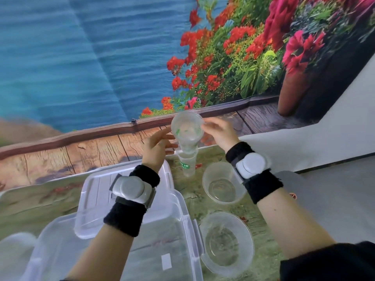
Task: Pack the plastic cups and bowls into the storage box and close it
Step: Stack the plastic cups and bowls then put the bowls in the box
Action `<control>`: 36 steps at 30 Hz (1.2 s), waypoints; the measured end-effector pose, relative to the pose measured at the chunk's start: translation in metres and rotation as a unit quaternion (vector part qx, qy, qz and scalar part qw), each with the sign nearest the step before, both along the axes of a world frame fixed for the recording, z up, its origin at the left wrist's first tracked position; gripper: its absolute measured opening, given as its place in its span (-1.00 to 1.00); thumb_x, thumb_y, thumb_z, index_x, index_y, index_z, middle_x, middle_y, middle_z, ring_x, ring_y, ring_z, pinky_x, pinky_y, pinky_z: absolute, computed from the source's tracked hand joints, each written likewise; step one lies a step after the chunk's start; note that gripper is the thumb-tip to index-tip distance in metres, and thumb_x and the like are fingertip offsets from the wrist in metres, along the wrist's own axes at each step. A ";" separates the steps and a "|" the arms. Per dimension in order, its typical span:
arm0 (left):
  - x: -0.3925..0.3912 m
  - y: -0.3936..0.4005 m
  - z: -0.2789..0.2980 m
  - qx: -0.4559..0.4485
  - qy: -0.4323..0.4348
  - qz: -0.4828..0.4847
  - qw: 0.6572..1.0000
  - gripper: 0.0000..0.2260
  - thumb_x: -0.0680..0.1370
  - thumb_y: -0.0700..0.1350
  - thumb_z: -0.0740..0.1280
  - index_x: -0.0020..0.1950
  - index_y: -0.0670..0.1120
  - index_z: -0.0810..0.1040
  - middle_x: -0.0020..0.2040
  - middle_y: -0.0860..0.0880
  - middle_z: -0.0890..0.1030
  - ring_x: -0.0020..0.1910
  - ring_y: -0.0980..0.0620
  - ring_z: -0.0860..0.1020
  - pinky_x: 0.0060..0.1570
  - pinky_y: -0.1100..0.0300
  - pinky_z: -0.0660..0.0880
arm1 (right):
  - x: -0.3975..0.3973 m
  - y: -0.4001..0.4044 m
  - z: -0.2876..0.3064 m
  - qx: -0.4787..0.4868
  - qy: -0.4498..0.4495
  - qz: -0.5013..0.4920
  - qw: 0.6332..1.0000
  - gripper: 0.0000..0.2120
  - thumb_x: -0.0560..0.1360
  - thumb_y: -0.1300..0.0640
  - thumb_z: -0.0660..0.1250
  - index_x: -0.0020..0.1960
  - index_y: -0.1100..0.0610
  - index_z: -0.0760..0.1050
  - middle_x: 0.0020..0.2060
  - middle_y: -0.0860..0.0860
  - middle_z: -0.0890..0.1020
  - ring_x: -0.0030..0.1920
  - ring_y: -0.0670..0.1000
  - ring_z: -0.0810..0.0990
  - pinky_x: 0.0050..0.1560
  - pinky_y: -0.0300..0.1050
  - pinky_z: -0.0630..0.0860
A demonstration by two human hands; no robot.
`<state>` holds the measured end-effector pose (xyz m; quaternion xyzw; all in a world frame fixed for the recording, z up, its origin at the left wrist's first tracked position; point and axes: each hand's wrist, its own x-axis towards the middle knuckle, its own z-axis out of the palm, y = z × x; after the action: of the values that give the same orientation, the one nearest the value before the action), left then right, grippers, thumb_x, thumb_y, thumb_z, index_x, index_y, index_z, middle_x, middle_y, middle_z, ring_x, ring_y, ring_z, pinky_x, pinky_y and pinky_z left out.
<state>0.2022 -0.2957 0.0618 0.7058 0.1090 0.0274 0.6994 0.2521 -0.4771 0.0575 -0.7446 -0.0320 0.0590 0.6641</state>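
R hand (pixel 219 132) pinches top cup (pixel 187 128) by rim, tilted | L hand (pixel 156 147) half-open beside cup stack (pixel 188 161), grip unclear | box (pixel 158 248) open, near wrists | risk: thin rim slips, stack tips
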 end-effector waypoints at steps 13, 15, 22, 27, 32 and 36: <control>0.038 0.008 -0.071 0.024 0.151 -0.044 0.987 -0.62 0.53 -0.39 0.05 0.32 -0.29 0.40 0.04 -0.19 0.53 -0.27 -0.01 0.55 -0.39 0.28 0.53 | 0.028 0.021 -0.073 -0.060 0.157 -0.049 0.984 -0.72 0.54 0.20 0.27 0.23 0.26 0.47 -0.29 0.04 0.56 -0.44 0.01 0.53 -0.40 -0.15 0.50; 0.040 0.006 -0.079 0.037 0.177 -0.053 0.982 -0.66 0.54 -0.37 0.08 0.29 -0.29 0.42 -0.06 -0.17 0.56 -0.28 0.01 0.54 -0.42 0.31 0.52 | 0.030 0.020 -0.083 -0.081 0.181 -0.049 0.979 -0.72 0.54 0.20 0.26 0.23 0.24 0.48 -0.18 0.11 0.60 -0.44 0.01 0.53 -0.39 -0.14 0.50; 0.042 -0.002 -0.097 0.069 0.226 -0.097 0.967 -0.84 0.55 -0.31 0.14 0.03 -0.17 0.48 -0.29 -0.06 0.49 -0.36 -0.02 0.45 -0.28 0.16 0.41 | 0.026 0.005 -0.101 -0.108 0.252 -0.005 0.962 -0.66 0.52 0.23 0.25 0.29 0.20 0.44 -0.22 0.08 0.57 -0.41 0.02 0.51 -0.40 -0.16 0.48; 0.042 -0.011 -0.105 0.063 0.236 -0.085 0.966 -0.79 0.55 -0.33 0.14 0.12 -0.27 0.49 -0.27 -0.11 0.49 -0.40 -0.04 0.45 -0.37 0.20 0.45 | 0.012 -0.030 -0.119 -0.128 0.262 -0.052 0.955 -0.67 0.51 0.31 0.21 0.26 0.27 0.46 -0.19 0.13 0.54 -0.36 0.04 0.49 -0.33 -0.13 0.46; 0.040 -0.047 -0.118 0.073 0.276 -0.133 0.949 -0.89 0.56 -0.30 0.16 -0.10 -0.24 0.46 -0.29 -0.11 0.46 -0.41 -0.03 0.44 -0.46 0.28 0.49 | -0.010 -0.072 -0.152 -0.263 0.236 -0.185 0.917 -0.63 0.48 0.36 0.19 0.28 0.34 0.44 0.24 0.27 0.53 0.13 0.22 0.54 0.13 -0.01 0.46; 0.039 -0.079 -0.136 0.231 0.303 -0.222 0.898 -0.72 0.54 -0.27 0.14 -0.36 -0.08 0.34 -0.35 -0.01 0.39 -0.33 0.01 0.43 -0.11 0.12 0.45 | -0.034 -0.090 -0.182 -0.293 0.309 -0.197 0.883 -0.53 0.47 0.31 0.23 0.38 0.21 0.34 0.33 0.23 0.42 0.24 0.22 0.48 0.17 0.03 0.46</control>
<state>0.2410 -0.3743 -0.0741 0.8277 0.1467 -0.3188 0.4378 0.2184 -0.5672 -0.1242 -0.8402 0.3412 0.1604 0.3898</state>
